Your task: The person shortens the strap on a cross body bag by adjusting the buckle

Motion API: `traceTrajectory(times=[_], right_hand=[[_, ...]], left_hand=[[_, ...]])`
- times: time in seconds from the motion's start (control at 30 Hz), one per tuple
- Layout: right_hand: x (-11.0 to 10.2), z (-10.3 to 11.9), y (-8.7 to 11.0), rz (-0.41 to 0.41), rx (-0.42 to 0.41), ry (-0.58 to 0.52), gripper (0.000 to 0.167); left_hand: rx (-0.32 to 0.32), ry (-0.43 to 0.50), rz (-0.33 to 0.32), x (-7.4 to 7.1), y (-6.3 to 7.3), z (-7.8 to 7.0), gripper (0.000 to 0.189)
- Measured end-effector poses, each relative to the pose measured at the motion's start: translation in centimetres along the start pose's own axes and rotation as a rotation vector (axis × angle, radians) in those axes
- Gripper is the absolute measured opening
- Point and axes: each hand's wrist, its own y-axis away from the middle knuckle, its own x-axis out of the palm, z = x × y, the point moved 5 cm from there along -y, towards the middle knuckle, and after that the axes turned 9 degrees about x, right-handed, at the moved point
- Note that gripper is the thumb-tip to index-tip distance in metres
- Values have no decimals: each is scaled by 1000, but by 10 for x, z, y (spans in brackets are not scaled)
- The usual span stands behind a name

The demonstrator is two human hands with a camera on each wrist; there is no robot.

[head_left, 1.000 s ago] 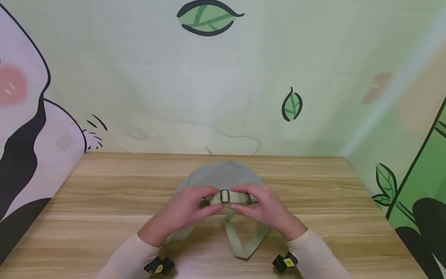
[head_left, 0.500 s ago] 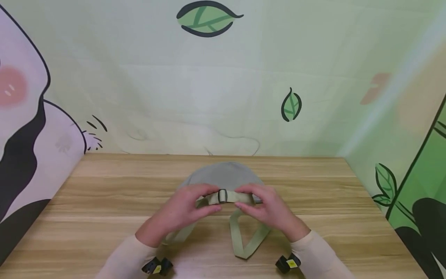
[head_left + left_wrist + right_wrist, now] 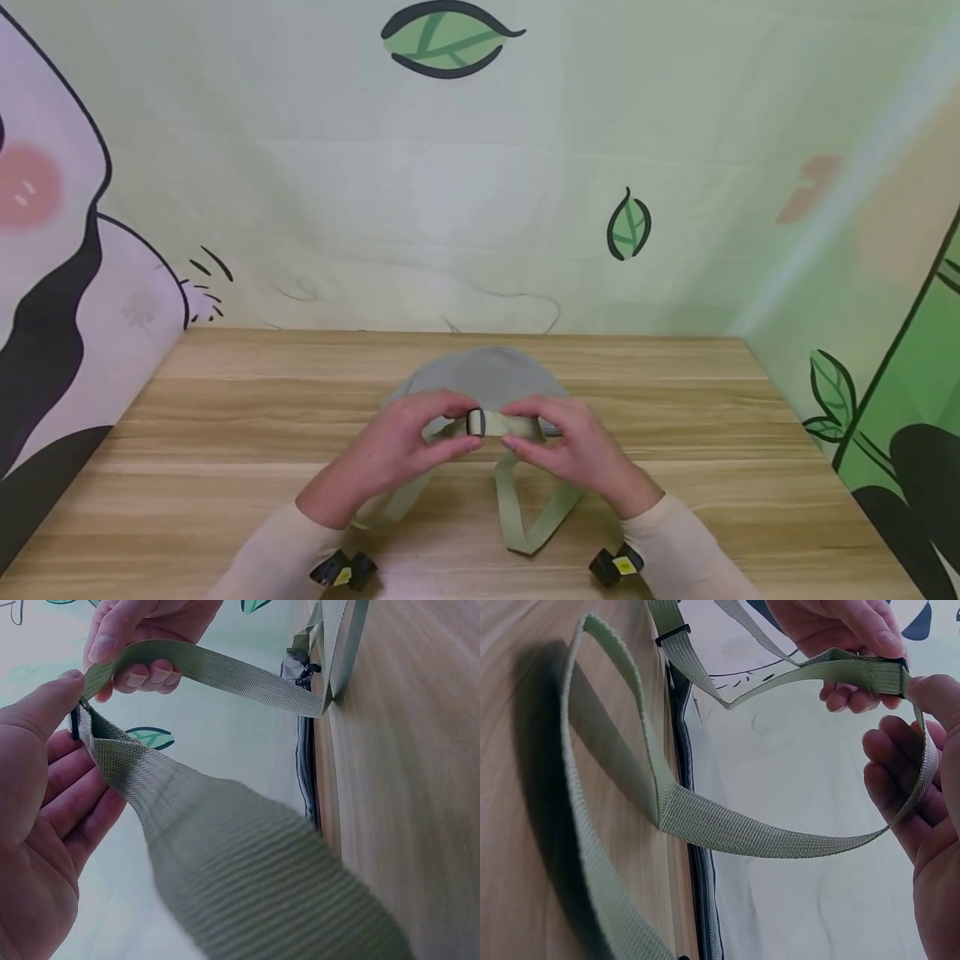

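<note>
A grey, round-topped bag (image 3: 487, 375) lies on the table behind both hands. Its pale green webbing strap (image 3: 495, 423) is held up in front of it and runs through a black slider buckle (image 3: 476, 422). My left hand (image 3: 401, 442) pinches the strap at the slider between thumb and fingers. Just to the right, my right hand (image 3: 577, 442) pinches the strap by thumb and forefinger. Below the right hand hangs a strap loop (image 3: 513, 517) that bends at the tabletop. In the left wrist view, a wide ribbed strap section (image 3: 255, 862) leads away from the left hand.
The wooden table (image 3: 225, 400) ends at a wall printed with leaves. A second black slider (image 3: 673, 635) sits on another strap stretch in the right wrist view. A dark zipper (image 3: 701, 892) runs along the bag's edge. Black wrist cameras (image 3: 343, 571) sit below both hands.
The slider has shifted slightly left, now right at the left fingertips. The right hand moved a little right, then slightly back. More strap shows between slider and right hand.
</note>
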Motion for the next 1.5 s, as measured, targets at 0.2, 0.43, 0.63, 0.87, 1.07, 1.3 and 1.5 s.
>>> traceTrajectory(times=[0.2,0.43,0.63,0.87,1.07,1.3,1.5], right_hand=[[0,2,-2,-8,-3,-24,22],[1,5,-4,-34,3,-71,22],[2,5,-4,-34,12,-95,23],[3,7,-6,-12,2,-101,30],[5,7,-7,5,4,-104,21],[10,6,-7,22,13,-111,16],[12,5,-7,20,8,-114,17]], left_hand=[[10,17,-9,-1,1,1,30],[-9,4,-6,-1,2,2,30],[-15,8,-8,0,3,3,29],[-15,9,-8,0,3,3,30],[7,19,-6,0,1,3,31],[-6,37,5,2,0,3,29],[-20,45,22,4,1,3,27]])
